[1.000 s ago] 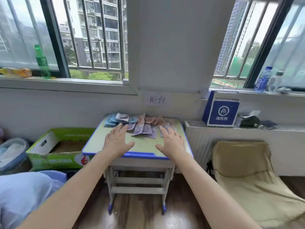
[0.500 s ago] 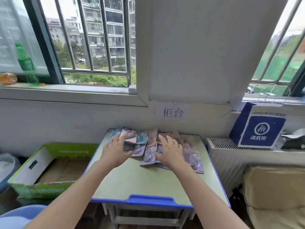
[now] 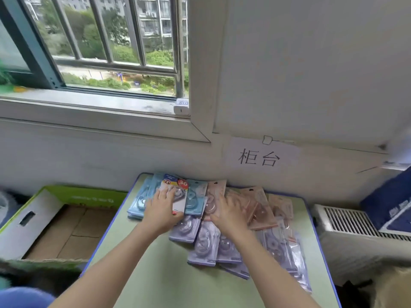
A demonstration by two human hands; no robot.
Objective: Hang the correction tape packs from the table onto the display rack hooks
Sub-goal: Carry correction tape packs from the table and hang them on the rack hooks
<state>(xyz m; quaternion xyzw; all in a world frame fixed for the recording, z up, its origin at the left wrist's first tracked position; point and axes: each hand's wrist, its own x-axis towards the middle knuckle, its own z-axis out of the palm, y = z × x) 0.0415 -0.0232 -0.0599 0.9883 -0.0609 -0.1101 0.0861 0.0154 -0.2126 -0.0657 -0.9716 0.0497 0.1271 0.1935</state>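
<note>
Left hand (image 3: 161, 211) on white-carded pack (image 3: 180, 197) (grip unclear), right hand (image 3: 228, 215) flat on pink packs (image 3: 259, 206) — green table (image 3: 169, 276).

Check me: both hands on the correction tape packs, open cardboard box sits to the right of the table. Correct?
Not quite. The head view shows the open cardboard box to the left of the table, not the right. The rest holds: the left hand and right hand both rest on the correction tape packs.

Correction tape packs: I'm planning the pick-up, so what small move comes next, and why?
Probably curl the left hand round the white-fronted pack under it and lift: it lies topmost on the blue packs, while the right hand rests flat on pink packs.
</note>
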